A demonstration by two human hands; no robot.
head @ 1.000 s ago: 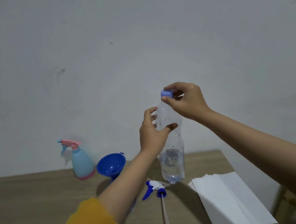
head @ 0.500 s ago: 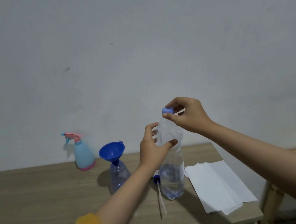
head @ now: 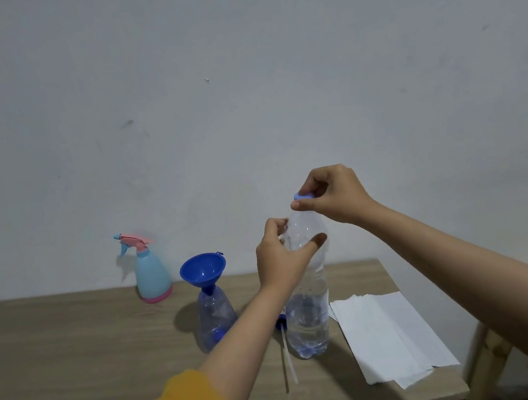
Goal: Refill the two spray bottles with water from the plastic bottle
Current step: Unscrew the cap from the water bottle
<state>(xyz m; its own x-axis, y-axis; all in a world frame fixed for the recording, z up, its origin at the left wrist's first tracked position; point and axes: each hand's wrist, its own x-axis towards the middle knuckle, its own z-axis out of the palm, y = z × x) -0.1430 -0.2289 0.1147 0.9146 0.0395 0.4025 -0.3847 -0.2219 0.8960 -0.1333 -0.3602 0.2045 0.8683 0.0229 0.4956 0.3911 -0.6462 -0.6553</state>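
Partway through, by the look of it: plastic bottle [head: 308, 313] standing upright on the wooden surface [head: 72, 351], roughly a third full of water, cap [head: 301, 196] seated on its neck. Just left of it, clear spray bottle [head: 215, 318] with a blue funnel [head: 203, 269] set in its open neck; water level inside too hard to judge through the plastic. Its spray head [head: 281, 322] lying flat on the surface, mostly hidden behind the left forearm and the plastic bottle, dip tube [head: 289, 362] trailing toward the near edge. Farther back near the wall, light-blue spray bottle [head: 150, 273] with pink trigger head in place, either filled already or not yet opened; no telling which. Folded white paper towels [head: 391, 335] lying to the right of the plastic bottle. Probably left to do: seating the spray head back on the clear bottle, and perhaps serving the light-blue one. Left hand [head: 280, 259] wrapped around the shoulder of the plastic bottle, thumb across the front, fingers curled behind, steadying it. Right hand [head: 334, 195] above, closed narrowly with fingertips pinching the cap, wrist cocked, forearm reaching in from the lower right. Twisting on or off: impossible to say here.
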